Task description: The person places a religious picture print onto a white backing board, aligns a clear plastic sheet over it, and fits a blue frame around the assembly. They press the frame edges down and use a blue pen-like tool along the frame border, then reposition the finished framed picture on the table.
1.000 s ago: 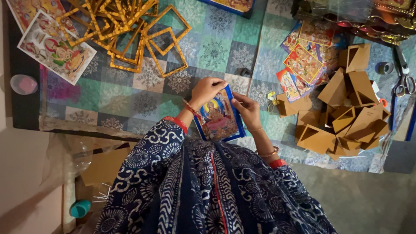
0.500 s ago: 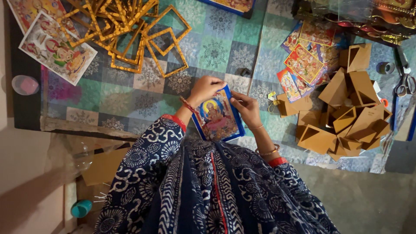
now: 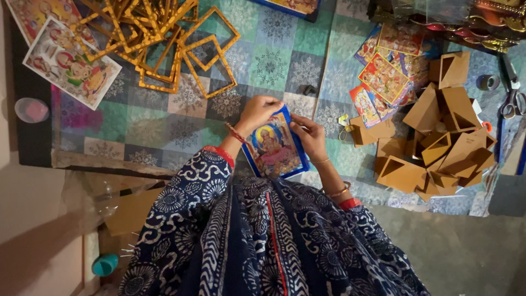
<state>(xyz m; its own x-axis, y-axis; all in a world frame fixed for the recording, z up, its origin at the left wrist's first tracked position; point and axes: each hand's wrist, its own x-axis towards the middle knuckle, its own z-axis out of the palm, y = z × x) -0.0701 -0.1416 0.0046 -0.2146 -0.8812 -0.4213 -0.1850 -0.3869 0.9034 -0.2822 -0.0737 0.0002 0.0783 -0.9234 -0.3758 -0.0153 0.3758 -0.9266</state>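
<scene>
I hold a small colourful picture with a blue border (image 3: pixel 274 147) over the patterned cloth, just in front of my lap. My left hand (image 3: pixel 257 112) grips its upper left corner with curled fingers. My right hand (image 3: pixel 309 137) holds its right edge, fingers laid on the border. Both wrists wear bangles, and my dark blue printed sleeves fill the lower part of the view.
A heap of golden frames (image 3: pixel 148 38) lies at the upper left beside large prints (image 3: pixel 71 63). Small colourful pictures (image 3: pixel 386 77) are stacked at the upper right. Brown cardboard stands (image 3: pixel 438 142) pile up at the right, with scissors (image 3: pixel 512 101) and a tape roll (image 3: pixel 486 82) beyond.
The hands have shifted only slightly on the picture; it stays in the same place.
</scene>
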